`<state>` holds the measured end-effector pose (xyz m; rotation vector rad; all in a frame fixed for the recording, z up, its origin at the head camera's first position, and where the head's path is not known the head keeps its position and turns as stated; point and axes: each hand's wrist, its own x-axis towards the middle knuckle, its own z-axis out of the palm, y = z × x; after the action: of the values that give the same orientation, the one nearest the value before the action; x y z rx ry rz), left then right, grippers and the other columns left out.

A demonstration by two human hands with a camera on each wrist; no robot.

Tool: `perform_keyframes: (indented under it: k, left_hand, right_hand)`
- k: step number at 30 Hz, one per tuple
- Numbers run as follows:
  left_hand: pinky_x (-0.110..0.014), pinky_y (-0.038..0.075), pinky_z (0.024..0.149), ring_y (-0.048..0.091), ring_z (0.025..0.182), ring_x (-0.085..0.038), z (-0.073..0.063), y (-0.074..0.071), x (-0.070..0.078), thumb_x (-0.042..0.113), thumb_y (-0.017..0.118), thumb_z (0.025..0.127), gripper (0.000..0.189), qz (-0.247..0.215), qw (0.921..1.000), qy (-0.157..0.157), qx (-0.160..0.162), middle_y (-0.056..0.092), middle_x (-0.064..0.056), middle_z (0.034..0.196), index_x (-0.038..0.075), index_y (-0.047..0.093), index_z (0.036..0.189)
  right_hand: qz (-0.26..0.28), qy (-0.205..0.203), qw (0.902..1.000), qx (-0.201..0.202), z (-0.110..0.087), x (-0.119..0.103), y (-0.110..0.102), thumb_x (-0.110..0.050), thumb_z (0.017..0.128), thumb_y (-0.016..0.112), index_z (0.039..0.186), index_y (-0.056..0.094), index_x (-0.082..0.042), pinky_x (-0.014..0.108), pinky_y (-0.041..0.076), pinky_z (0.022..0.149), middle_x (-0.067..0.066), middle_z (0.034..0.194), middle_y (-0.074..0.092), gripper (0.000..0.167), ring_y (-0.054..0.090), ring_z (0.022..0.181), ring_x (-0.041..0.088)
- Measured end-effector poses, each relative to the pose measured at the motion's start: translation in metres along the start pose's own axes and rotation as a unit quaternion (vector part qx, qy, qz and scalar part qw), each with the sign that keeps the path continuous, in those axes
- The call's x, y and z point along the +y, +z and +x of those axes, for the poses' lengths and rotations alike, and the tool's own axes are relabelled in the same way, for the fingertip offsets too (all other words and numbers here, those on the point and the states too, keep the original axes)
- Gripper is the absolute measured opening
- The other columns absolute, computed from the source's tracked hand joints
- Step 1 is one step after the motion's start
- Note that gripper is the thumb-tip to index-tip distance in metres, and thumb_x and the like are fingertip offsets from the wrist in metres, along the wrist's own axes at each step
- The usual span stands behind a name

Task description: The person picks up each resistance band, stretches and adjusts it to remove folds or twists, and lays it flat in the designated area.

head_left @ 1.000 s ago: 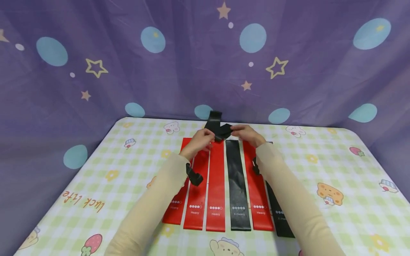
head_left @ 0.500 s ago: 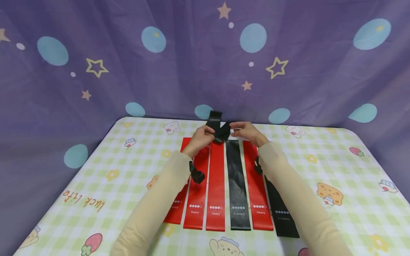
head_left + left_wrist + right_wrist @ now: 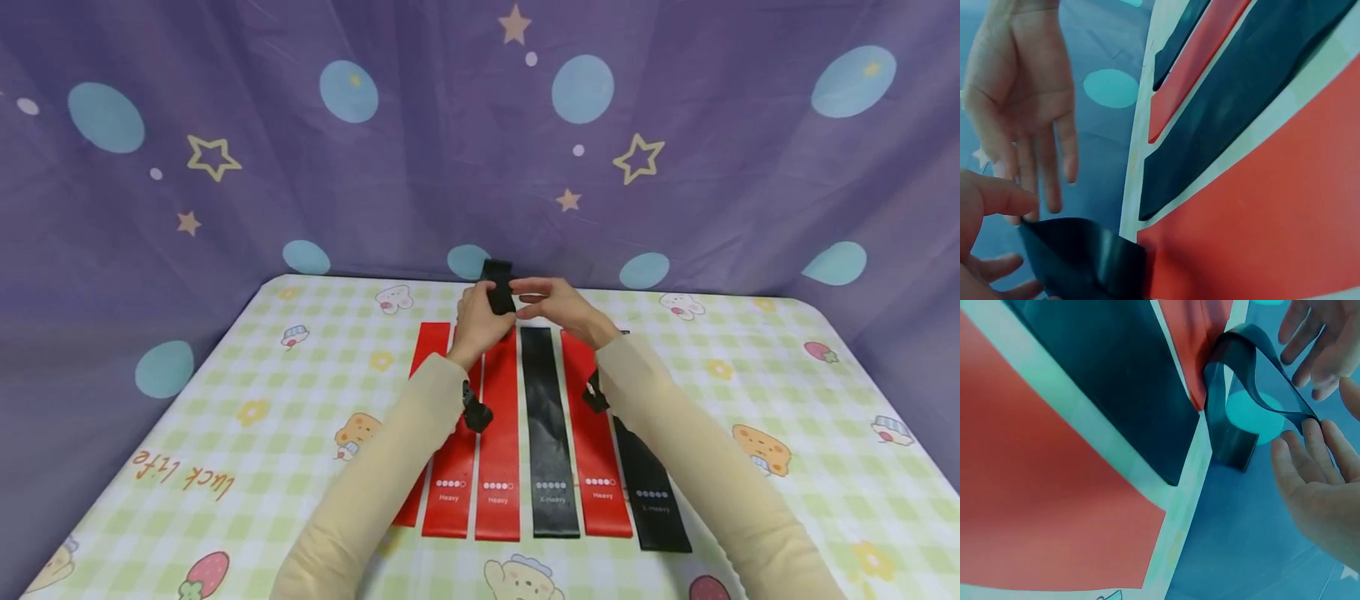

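A loose black resistance band (image 3: 500, 289) is raised in a loop at the table's far edge, with both hands at it. My left hand (image 3: 480, 321) curls at its left side; in the left wrist view a fingertip meets a corner of the band (image 3: 1079, 253). From the right, my right hand (image 3: 562, 308) holds the band's edge at the fingertips, seen at the band's corner (image 3: 1309, 417) in the right wrist view. The rest of the loop bends down onto a red resistance band (image 3: 498, 450). Part of the loop is hidden behind my left hand.
A row of flat resistance bands lies on the checked tablecloth (image 3: 247, 467): several red ones marked Heavy, a black one (image 3: 551, 450) marked X-Heavy and another black one (image 3: 654, 492) at the right. My sleeves (image 3: 675, 433) overlap the outer bands. A purple curtain (image 3: 420, 183) rises behind.
My left hand has moved right and its thumb and index finger have spread apart. The right hand has shifted left, and the black band's right-hand fold is now drawn in between the hands.
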<state>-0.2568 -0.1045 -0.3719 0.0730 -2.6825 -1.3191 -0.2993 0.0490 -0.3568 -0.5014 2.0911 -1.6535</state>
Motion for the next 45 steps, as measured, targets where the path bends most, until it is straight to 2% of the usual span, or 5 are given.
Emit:
perform_keyframes:
  k: [9, 22, 30, 38, 45]
  left_hand:
    - [-0.048, 0.032, 0.11, 0.038, 0.129, -0.037, 0.0, 0.002, -0.011, 0.021, 0.066, 0.083, 0.081, -0.03, 0.999, -0.024, 0.021, 0.034, -0.022, 0.143, 0.003, 0.02, 0.147]
    - [-0.04, 0.049, 0.096, 0.061, 0.111, -0.032, -0.005, -0.007, -0.016, -0.001, 0.048, 0.09, 0.042, -0.111, 0.9931, 0.003, 0.038, 0.061, -0.022, 0.123, -0.003, 0.044, 0.132]
    - [-0.035, 0.054, 0.085, 0.068, 0.093, -0.028, -0.01, -0.012, -0.026, -0.005, 0.053, 0.084, 0.02, -0.104, 0.9927, -0.013, 0.059, 0.07, -0.017, 0.1, -0.003, 0.064, 0.1]
    - [-0.036, 0.052, 0.086, 0.068, 0.091, -0.029, -0.011, -0.014, -0.036, -0.005, 0.053, 0.083, 0.017, -0.106, 0.9916, -0.027, 0.069, 0.07, -0.019, 0.097, -0.002, 0.065, 0.095]
    - [-0.034, 0.054, 0.087, 0.068, 0.094, -0.03, -0.01, -0.013, -0.04, -0.008, 0.048, 0.085, 0.02, -0.165, 0.984, -0.04, 0.054, 0.069, -0.021, 0.099, -0.004, 0.064, 0.097]
  right_hand:
    - [-0.003, -0.039, 0.9988, -0.029, -0.009, -0.002, 0.017, 0.005, 0.089, 0.056, 0.138, 0.046, 0.001, 0.047, 0.039, 0.106, 0.019, 0.146, 0.042, 0.05, 0.039, 0.137, 0.033]
    - [-0.029, -0.086, 0.9954, -0.029, -0.007, -0.001, 0.031, 0.001, 0.09, 0.058, 0.113, 0.056, 0.007, 0.035, 0.048, 0.097, 0.021, 0.128, 0.058, 0.023, 0.056, 0.118, 0.028]
    - [0.0, -0.066, 0.9971, -0.038, -0.004, 0.013, 0.029, 0.005, 0.09, 0.053, 0.122, 0.048, 0.012, 0.045, 0.043, 0.103, 0.031, 0.134, 0.047, 0.033, 0.044, 0.129, 0.043]
    - [-0.027, 0.022, 0.9994, -0.01, -0.005, 0.028, 0.036, 0.002, 0.088, 0.054, 0.117, 0.052, 0.01, 0.036, 0.052, 0.088, 0.023, 0.109, 0.06, 0.03, 0.061, 0.087, 0.015]
    - [-0.072, 0.058, 0.9957, 0.004, -0.019, 0.022, 0.07, -0.008, 0.082, 0.069, 0.114, 0.046, 0.005, 0.028, 0.053, 0.074, 0.007, 0.091, 0.055, 0.041, 0.057, 0.076, 0.017]
